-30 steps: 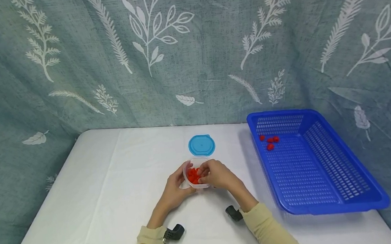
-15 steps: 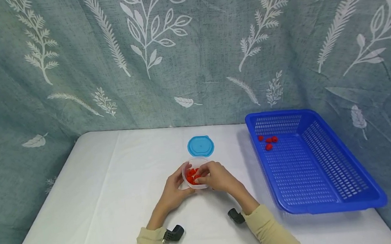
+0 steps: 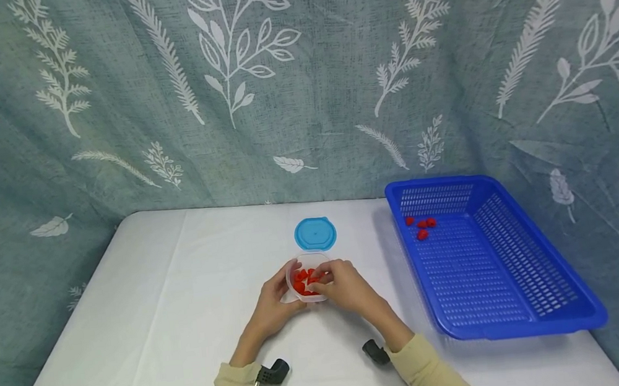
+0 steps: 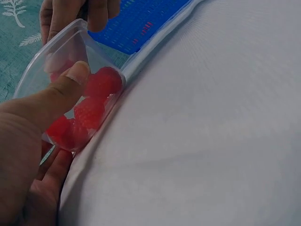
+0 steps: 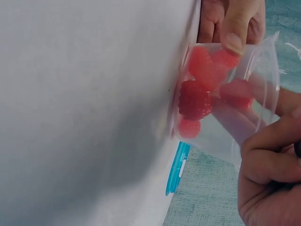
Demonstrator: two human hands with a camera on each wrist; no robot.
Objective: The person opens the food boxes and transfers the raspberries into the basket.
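Observation:
Several red raspberries [image 5: 195, 100] lie in a small clear plastic container [image 4: 108, 54] on the white table. My left hand [image 3: 271, 302] grips the container from the left, thumb on the near wall and fingers round the far side. Inside the rim are the fingers of my right hand [image 3: 348, 284]. In the right wrist view they pinch one raspberry [image 5: 236, 93] above the others, seen through the cloudy wall. Behind the container a blue lid [image 3: 315, 234] lies flat.
To the right stands a blue perforated basket [image 3: 468, 271]. Several raspberries [image 3: 422, 234] sit near its back left corner. A patterned green curtain [image 3: 299, 82] hangs behind the white-covered table [image 3: 183, 279].
My right fingers have shifted slightly among the raspberries inside the container, and some berries lie differently. My left hand keeps its grip. The whole head view has drifted a little.

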